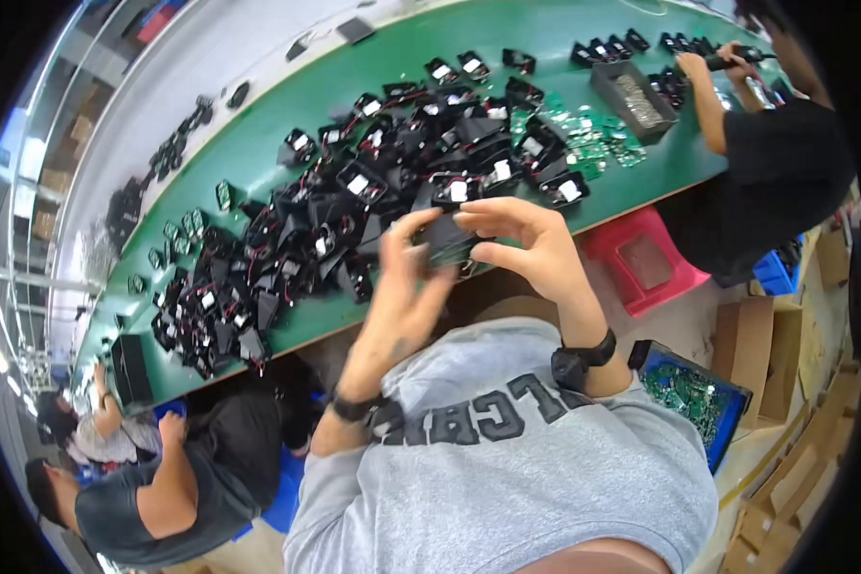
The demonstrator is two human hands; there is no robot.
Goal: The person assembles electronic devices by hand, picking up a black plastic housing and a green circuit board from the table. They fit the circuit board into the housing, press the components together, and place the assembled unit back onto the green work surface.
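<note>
A dark, box-like plastic case (444, 241) is between my two hands, just above the near edge of the table. My left hand (404, 295) curls round its left side, the thumb and lower fingers smeared by motion. From the right, my right hand (534, 251) pinches the case with fingers on top and thumb below. The case's inside and underside are hidden. Right behind my hands, a large heap of black plastic housings (287, 230) with red wires and white labels covers the table.
Green circuit boards (593, 139) lie on the green table (258, 120) beside a grey bin (633, 100) of small parts. A co-worker (775, 158) sits at right, others (172, 497) at left. A pink stool (646, 260), a blue tray of boards (689, 397) and cartons (761, 359) stand right.
</note>
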